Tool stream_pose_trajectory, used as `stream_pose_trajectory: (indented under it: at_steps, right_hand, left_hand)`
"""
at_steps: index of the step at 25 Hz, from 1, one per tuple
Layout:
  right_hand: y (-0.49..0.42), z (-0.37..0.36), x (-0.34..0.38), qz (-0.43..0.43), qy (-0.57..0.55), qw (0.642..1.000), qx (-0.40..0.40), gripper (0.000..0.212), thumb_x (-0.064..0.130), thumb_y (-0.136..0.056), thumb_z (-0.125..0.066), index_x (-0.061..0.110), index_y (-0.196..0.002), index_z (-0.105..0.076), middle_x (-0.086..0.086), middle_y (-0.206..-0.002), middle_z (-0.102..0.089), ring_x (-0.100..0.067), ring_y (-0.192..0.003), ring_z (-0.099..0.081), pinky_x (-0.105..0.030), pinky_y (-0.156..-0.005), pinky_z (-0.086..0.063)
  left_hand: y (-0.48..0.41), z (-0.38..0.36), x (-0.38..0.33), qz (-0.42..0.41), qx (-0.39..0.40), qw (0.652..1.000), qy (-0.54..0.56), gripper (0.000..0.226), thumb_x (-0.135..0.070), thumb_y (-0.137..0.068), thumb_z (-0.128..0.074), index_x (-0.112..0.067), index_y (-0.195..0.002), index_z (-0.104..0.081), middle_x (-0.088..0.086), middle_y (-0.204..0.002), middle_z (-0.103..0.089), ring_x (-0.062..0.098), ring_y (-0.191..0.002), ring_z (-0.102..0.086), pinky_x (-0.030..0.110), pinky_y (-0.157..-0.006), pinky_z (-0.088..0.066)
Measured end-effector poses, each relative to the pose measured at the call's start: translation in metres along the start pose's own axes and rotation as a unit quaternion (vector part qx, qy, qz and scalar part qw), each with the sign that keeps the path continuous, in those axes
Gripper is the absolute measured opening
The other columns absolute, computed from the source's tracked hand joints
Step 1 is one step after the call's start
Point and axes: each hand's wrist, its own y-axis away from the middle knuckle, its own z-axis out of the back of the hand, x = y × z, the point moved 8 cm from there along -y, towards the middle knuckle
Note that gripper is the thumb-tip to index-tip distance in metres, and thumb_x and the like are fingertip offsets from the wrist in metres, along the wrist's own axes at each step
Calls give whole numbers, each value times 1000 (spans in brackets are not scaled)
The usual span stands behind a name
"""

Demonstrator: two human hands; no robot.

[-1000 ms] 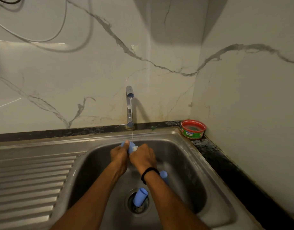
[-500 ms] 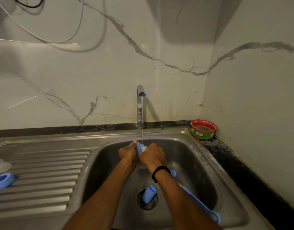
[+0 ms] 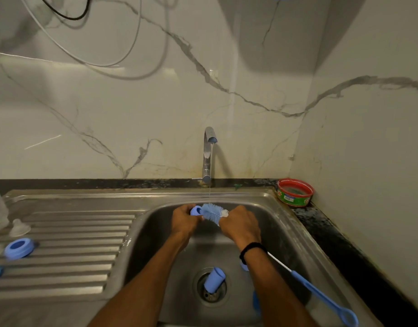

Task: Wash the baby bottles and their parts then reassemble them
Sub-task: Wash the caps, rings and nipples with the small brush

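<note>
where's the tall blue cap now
In the head view, lower centre, the tall blue cap lies tilted on the drain in the sink, left of a smaller blue part.

Kitchen (steel sink (image 3: 269, 197), marble backsplash (image 3: 156, 114)).

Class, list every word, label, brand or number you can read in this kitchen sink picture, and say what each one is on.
On the red and green tub: a printed label with a white patch on its side, too small and blurred to read.
On the tap, sink and bottle brush: no lettering visible.
</note>
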Motion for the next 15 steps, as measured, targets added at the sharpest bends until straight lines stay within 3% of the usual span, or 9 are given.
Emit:
stream_pose_trajectory:
  at_steps: [3,5,9,12,15]
  right_hand:
    - [-2,0,0,5,-6,1000,10,44,36,-85,-72,10,-118,-60,-10,-113,-66,-24,-102,-65,-28,-69,-53]
    - [-6,-1,-3,-1,0,1000,14,45,36,-85,-72,10,-119,-60,-9,-113,-66,-23,-103,-65,-30,-71,-55]
    - [-11,-12,-1,11,7,999,35,43,34,-85,-72,9,-118,-62,-10,-110,-67,-23,-98,-66,-31,-74,-58]
    - [-10,-15,2,18,19,999,29,45,34,-84,-72,10,-120,-60,-10,-111,-66,-23,-99,-66,-32,-77,-58]
    - [-14,-13,-3,13,1,1000,10,43,37,-87,-70,11,-120,-60,-8,-109,-66,-21,-95,-65,-30,-75,-57]
  left_hand:
    - [-3,-6,-4,-47,74,996,-22,41,2,-83,-76,-11,-121,-66,4,-112,-70,19,-105,-68,36,-94,-58]
    - [-2,-7,-4,-46,113,992,-9,43,2,-84,-75,-14,-122,-66,5,-115,-70,20,-106,-69,40,-91,-60]
    - [-10,3,-1,-34,75,996,37,46,5,-83,-74,-7,-126,-63,12,-116,-69,23,-105,-69,40,-92,-59]
    - [-6,-10,-1,-33,115,991,57,34,-2,-94,-64,-4,-128,-62,17,-120,-68,25,-108,-68,31,-87,-60]
    - [-2,-26,2,44,96,979,173,22,-18,-102,-54,-13,-121,-66,14,-120,-69,24,-108,-68,28,-82,-59]
